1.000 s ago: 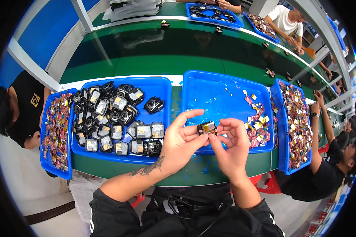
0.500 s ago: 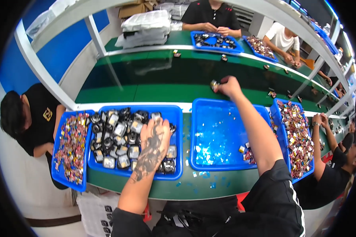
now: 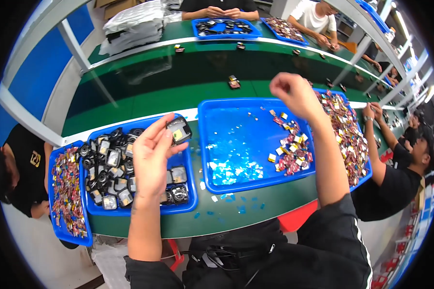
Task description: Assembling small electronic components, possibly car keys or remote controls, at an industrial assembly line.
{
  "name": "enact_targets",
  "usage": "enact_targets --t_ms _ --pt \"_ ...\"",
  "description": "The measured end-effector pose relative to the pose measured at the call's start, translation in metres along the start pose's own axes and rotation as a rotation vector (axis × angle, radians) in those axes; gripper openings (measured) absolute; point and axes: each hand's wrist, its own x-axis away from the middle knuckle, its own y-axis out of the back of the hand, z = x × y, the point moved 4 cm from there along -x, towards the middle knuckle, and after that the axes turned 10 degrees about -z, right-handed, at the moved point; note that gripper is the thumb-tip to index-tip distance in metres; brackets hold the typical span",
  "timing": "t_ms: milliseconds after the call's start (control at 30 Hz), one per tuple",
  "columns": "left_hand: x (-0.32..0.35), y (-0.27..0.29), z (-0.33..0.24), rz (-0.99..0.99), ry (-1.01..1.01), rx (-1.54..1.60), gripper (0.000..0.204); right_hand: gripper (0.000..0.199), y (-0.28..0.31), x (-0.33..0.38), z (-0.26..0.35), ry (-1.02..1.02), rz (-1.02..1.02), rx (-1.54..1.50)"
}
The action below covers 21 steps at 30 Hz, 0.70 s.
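My left hand (image 3: 152,164) is pinching a small black-framed case (image 3: 179,130) with a clear grey face and a yellow label, held up above the far right corner of a blue tray (image 3: 192,195). That tray is heaped with similar black cases (image 3: 113,159). Over the far edge of a second blue tray (image 3: 205,144), my right hand (image 3: 296,96) hovers with its fingers curled in and nothing visible in them. Small red, yellow and white parts (image 3: 294,151) lie at that tray's right side, with blue film bits around. A small assembled piece (image 3: 234,82) rests on the green belt (image 3: 188,91), left of my right hand.
Trays of small coloured parts flank mine, one at left (image 3: 70,192) and one at right (image 3: 345,130). Metal frame posts (image 3: 72,43) rise beside the belt. Co-workers sit across and at both sides. Wrapped stacks (image 3: 132,29) stand at the far left.
My left hand has lifted a black case out of the tray and turned palm up. My right hand has let go of the piece on the belt and drawn back. The view has shifted.
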Motion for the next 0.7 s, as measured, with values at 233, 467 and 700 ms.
enact_targets --t_ms 233,467,700 --pt "0.026 -0.037 0.036 0.144 0.546 0.42 0.03 0.012 0.009 0.134 -0.009 0.028 0.239 0.037" --pt "0.041 -0.049 0.047 0.252 0.46 0.214 0.037 0.022 -0.02 0.153 -0.011 -0.031 0.123 0.155" --pt "0.043 -0.044 0.052 0.266 0.366 0.069 0.05 0.019 -0.005 0.148 -0.022 -0.485 -0.239 -0.616"
